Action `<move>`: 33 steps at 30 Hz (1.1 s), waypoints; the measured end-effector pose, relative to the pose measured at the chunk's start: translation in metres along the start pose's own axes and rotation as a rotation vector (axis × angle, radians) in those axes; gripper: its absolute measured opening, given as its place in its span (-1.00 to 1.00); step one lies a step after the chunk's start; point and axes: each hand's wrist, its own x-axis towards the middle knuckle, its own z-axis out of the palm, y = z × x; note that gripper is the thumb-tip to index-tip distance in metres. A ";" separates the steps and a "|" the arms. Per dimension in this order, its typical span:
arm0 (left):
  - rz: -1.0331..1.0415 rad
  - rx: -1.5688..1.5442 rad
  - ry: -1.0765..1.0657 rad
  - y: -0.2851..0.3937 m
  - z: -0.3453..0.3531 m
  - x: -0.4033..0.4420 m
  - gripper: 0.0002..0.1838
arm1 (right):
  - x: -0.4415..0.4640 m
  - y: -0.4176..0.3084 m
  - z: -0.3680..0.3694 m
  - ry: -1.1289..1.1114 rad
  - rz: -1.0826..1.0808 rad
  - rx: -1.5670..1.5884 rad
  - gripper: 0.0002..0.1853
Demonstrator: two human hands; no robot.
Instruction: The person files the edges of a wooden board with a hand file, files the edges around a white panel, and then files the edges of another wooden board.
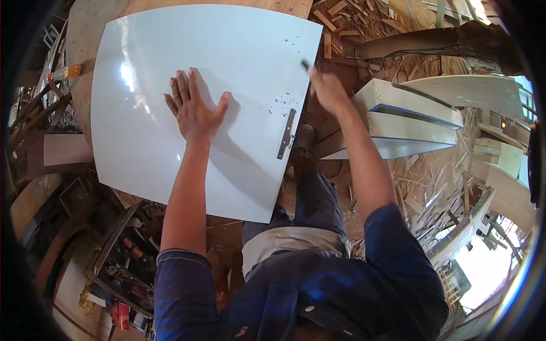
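Note:
A large glossy white panel with curved edges lies in front of me. My left hand rests flat on it, fingers spread, with nothing in it. Beyond the panel's right edge, my right hand is closed around a slim, dark-tipped tool whose exact kind I cannot make out. The tool's tip reaches over the panel's edge. Lower along that edge sits a dark metal strip with a small shiny fitting beside it. Dark crumbs are scattered on the white surface near the strip.
Beneath the panel is a wooden board; a bottle with orange liquid stands at its left. White box-like pieces stand to the right on a floor strewn with wood scraps. A cluttered tool box is at lower left.

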 end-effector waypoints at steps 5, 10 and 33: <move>0.005 -0.014 0.009 0.002 0.000 0.002 0.20 | 0.001 -0.007 -0.011 -0.036 0.007 -0.057 -0.13; 0.014 -0.035 0.019 0.002 -0.002 0.003 0.20 | -0.010 -0.005 -0.007 -0.041 0.003 -0.064 -0.11; 0.005 -0.059 0.021 0.003 0.000 -0.001 0.06 | 0.117 -0.020 -0.063 0.071 -0.041 -0.050 -0.15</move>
